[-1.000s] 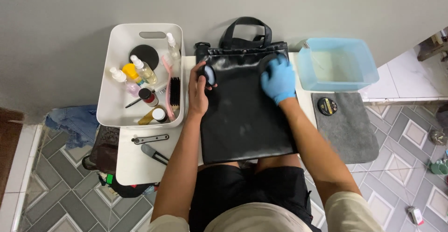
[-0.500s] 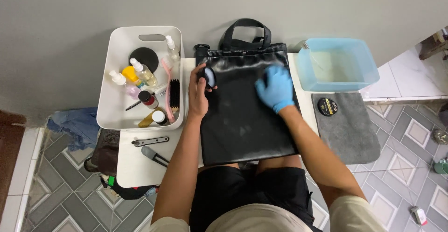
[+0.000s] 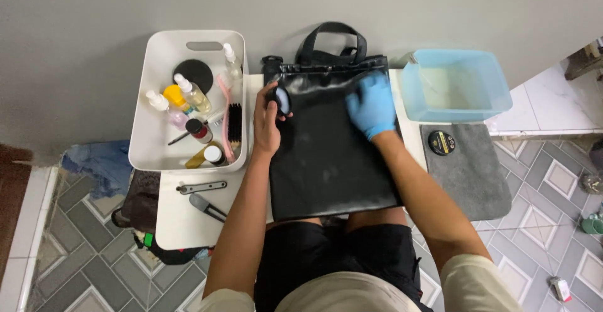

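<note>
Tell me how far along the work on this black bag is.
Done: the black bag lies flat on the white table, with supplies out in the white bin. In hand: the gloved right hand presses on the bag's upper part, while the bare left hand grips its left edge with a small object. Left: hazy patches show lower down, so probably most of the surface.

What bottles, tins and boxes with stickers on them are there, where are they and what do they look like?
Round tin: on the grey mat, right of the black bag; flat, black lid with a gold label.
Spray bottle: in the white tub; clear, yellowish liquid, white nozzle.
Small bottle: tub's top right corner; clear, white top.
Pale bottle: left in the tub; white cap, pinkish body.
Small jar: tub's middle; dark lid, reddish body.
</note>
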